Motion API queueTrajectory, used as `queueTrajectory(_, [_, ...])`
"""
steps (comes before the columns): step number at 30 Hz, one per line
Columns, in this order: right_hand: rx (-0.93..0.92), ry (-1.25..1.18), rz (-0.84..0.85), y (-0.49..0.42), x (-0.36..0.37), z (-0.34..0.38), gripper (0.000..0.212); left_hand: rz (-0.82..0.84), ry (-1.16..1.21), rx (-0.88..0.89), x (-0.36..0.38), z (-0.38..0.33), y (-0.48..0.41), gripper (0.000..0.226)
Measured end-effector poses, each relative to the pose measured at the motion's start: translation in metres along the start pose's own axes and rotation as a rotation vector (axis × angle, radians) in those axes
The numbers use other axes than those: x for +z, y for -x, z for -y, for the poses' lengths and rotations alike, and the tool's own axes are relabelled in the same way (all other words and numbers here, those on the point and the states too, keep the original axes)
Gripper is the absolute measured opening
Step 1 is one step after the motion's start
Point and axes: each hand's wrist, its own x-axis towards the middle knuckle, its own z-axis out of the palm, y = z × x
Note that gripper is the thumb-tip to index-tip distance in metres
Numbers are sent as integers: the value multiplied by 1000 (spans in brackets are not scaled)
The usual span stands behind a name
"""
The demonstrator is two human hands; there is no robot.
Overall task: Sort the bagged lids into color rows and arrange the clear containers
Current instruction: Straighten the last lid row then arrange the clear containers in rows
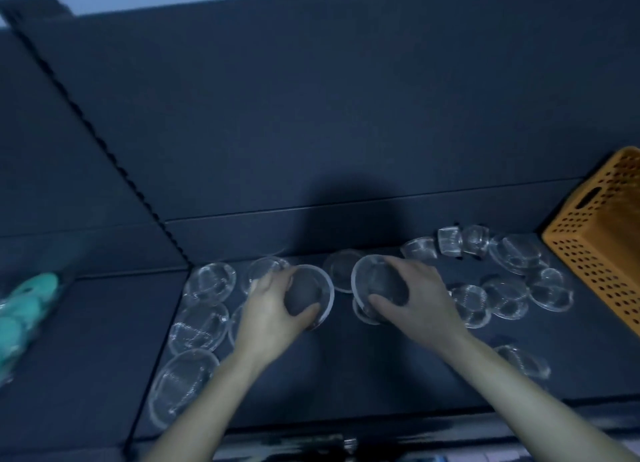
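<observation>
Clear containers lie scattered, unaligned, across the dark mat; left hand and right hand each grip one mid-table. Teal lids sit bagged far left, so sorting looks barely begun.

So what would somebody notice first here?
In the middle, the left hand grips a clear container and the right hand grips a second container, with more scattered around. An orange basket glows at the right edge; teal lids lie at the left edge.
</observation>
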Motion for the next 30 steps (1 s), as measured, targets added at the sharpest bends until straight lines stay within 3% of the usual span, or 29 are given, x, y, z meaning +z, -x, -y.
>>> queueTrajectory(18, [-4,89,216,15,72,16,62,268,-133,193,-19,84,79,71])
queueTrajectory(30, [105,234,158,16,63,-5,59,343,-177,152,-14,104,82,73])
